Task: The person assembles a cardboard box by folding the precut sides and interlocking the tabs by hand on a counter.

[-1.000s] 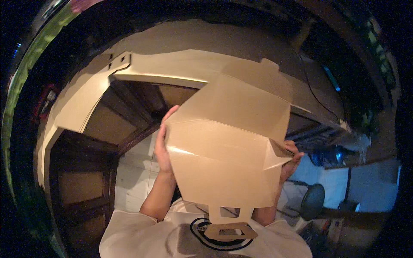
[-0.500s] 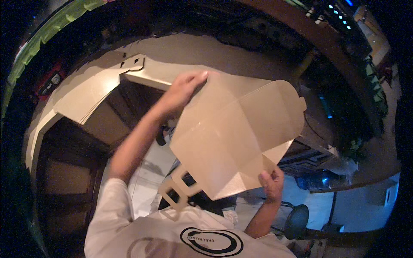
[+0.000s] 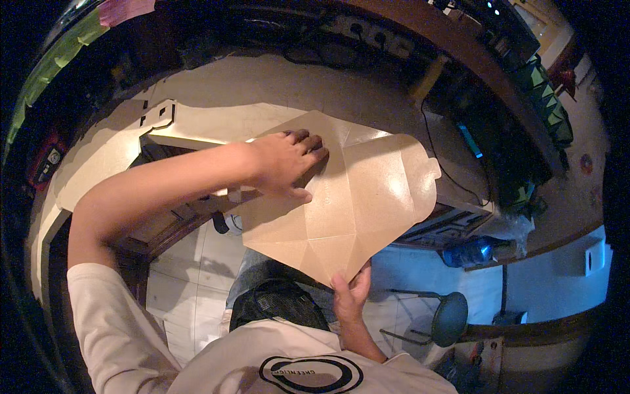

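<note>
A flat, creased brown cardboard box blank point(image 3: 380, 190), with a rounded flap and small tab at its right end, lies partly over the desk edge in front of me. My left hand point(image 3: 285, 161) rests on its upper left part, palm down and fingers spread. At the near corner, my right hand point(image 3: 352, 292) pinches the cardboard between thumb and fingers. My left forearm crosses over the blank's left end and hides part of it.
The pale desk point(image 3: 230, 85) curves around the front and left. A slotted cut-out piece point(image 3: 159, 116) lies on it at left. Cables point(image 3: 315, 56) run along the back. To the right are a blue water bottle point(image 3: 469, 253) and a round-topped stool point(image 3: 450, 318).
My left hand has left the blank's far edge and now lies on its face. The blank has turned and come down toward the desk. My right hand has shifted left with its corner.
</note>
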### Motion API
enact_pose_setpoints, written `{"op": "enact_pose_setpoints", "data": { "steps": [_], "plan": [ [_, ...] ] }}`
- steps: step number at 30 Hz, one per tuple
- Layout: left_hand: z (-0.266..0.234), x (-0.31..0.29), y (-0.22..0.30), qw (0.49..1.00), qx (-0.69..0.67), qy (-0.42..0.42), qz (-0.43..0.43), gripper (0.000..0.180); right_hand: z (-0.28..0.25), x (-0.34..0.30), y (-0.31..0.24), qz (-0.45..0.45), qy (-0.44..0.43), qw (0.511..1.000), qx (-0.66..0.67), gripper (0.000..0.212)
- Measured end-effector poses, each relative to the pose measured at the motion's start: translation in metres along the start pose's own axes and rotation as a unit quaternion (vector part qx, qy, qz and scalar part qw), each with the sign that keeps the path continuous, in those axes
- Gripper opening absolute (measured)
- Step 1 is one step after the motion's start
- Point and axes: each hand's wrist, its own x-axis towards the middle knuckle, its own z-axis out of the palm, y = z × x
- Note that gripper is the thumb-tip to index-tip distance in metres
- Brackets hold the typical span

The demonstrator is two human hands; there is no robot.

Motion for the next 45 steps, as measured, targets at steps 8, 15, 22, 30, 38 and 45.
{"op": "enact_pose_setpoints", "data": {
  "steps": [8, 15, 22, 30, 38, 45],
  "plan": [
    [0.015, 0.024, 0.02, 0.989, -0.098, 0.038, -0.099, 0.076, -0.05, 0.097, -0.058, -0.004, 0.089, 0.971, 0.223, 0.091],
    [0.034, 0.039, 0.027, 0.974, -0.142, 0.146, -0.099, 0.076, -0.055, 0.215, -0.102, 0.07, -0.099, 0.949, 0.29, 0.098],
    [0.033, 0.047, 0.019, 0.979, -0.144, 0.086, -0.112, 0.088, -0.009, 0.293, -0.075, 0.267, -0.157, 0.875, 0.372, 0.097],
    [0.036, 0.049, 0.012, 0.983, -0.113, 0.111, -0.092, 0.097, 0.022, 0.285, -0.077, 0.201, -0.175, 0.942, 0.204, 0.103],
    [0.042, 0.051, 0.01, 0.982, -0.11, 0.131, -0.082, 0.096, 0.036, 0.273, -0.083, 0.163, -0.219, 0.955, 0.114, 0.099],
    [0.044, 0.049, 0.01, 0.981, -0.108, 0.143, -0.069, 0.094, 0.04, 0.27, -0.084, 0.167, -0.224, 0.945, 0.17, 0.086]
  ]
}}
